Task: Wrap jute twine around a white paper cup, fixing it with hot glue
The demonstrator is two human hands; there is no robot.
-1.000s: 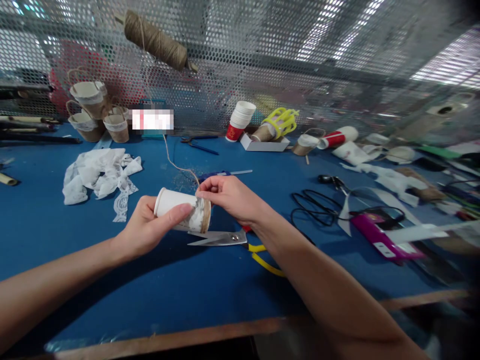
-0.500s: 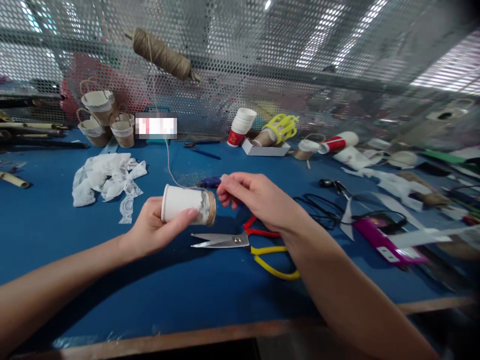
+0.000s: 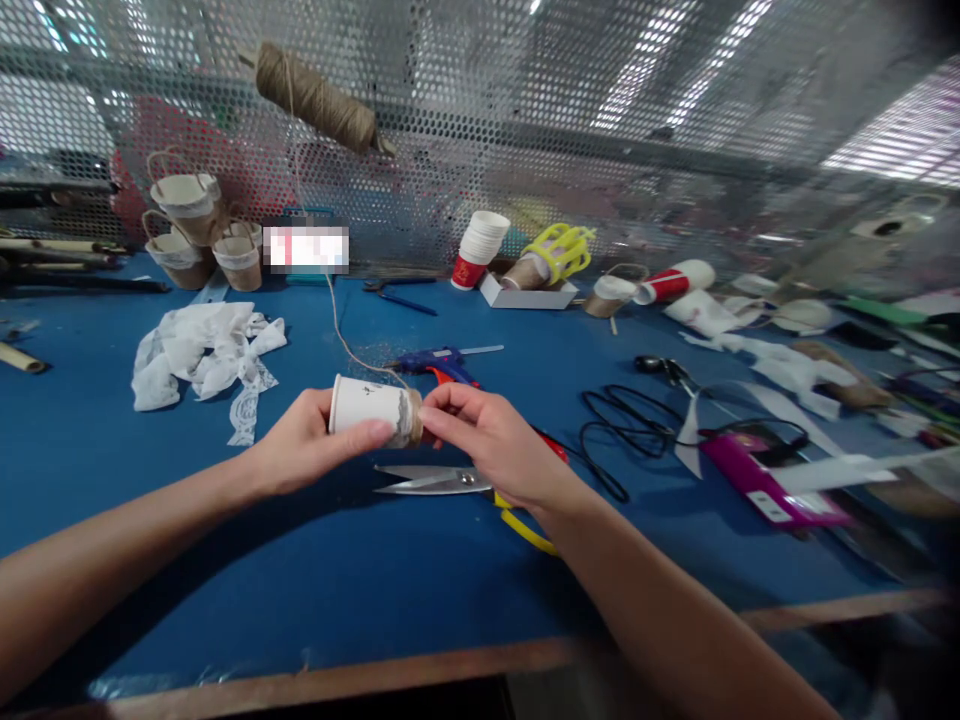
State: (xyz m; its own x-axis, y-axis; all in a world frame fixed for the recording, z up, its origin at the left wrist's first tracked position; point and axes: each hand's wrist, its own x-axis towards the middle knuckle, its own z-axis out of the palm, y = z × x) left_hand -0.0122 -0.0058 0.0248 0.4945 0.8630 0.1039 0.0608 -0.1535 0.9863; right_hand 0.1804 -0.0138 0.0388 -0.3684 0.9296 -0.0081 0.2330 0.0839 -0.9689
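Note:
A white paper cup point(image 3: 364, 405) lies sideways in my left hand point(image 3: 304, 440), which is closed around it with the thumb along the near side. Twine is wound around the cup's base end, on the right. My right hand point(image 3: 480, 430) is closed at that end, thumb and fingertips against the wound twine point(image 3: 415, 420); the exact grip is partly hidden. A loose strand of twine point(image 3: 337, 325) runs from the spool point(image 3: 315, 100) down to the cup. Scissors point(image 3: 439, 480) with red and yellow handles lie open under my right hand. Behind the cup is a blue glue gun point(image 3: 427, 360).
White lace point(image 3: 202, 345) is heaped at left, below several twine-wrapped cups point(image 3: 191, 205). Pliers point(image 3: 401, 293), stacked paper cups point(image 3: 480, 250) and a white box point(image 3: 529, 293) stand along the mesh wall. A black cable point(image 3: 622, 430) and a purple box point(image 3: 772, 480) lie at right.
My right hand has moved left and down onto the cup's twine-wound end, uncovering the glue gun. The cup has turned a little in my left hand, showing dark print.

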